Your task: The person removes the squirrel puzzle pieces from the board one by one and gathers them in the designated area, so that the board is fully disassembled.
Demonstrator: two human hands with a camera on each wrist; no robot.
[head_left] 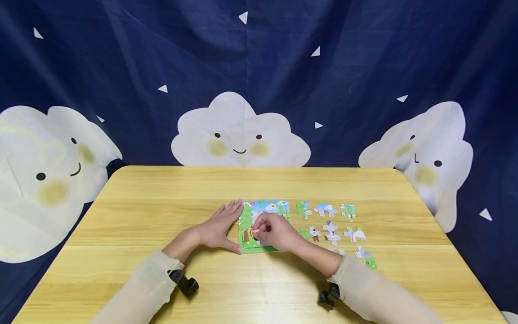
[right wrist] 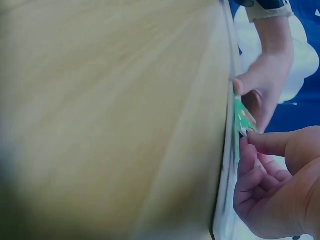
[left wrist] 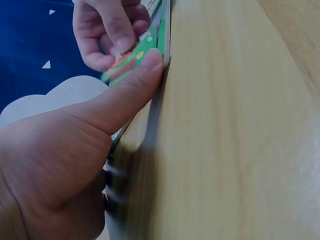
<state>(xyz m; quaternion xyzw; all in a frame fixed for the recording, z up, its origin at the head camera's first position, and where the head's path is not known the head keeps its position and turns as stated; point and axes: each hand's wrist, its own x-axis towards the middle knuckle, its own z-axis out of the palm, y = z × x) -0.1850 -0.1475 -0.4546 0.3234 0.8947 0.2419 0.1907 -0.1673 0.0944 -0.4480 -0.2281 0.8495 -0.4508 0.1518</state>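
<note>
A jigsaw puzzle board (head_left: 256,250) with a picture of trees and sky lies flat on the table. My left hand (head_left: 218,228) rests along its left side, fingers stretched toward the back, thumb at the near left corner. Over the board's lower middle, my right hand (head_left: 279,233) pinches a puzzle piece between thumb and fingertips. In the left wrist view this puzzle piece (left wrist: 142,49) looks green with orange and brown, and it is tilted up from the board. The right wrist view shows the same tilted puzzle piece (right wrist: 244,116) close to the left thumb. My fingers hide part of it.
Right of the board, several loose puzzle pieces (head_left: 331,233) lie spread in rough rows; the right forearm partly covers the nearest. The wooden table (head_left: 162,186) ends at a dark blue curtain (head_left: 283,58) with cloud prints.
</note>
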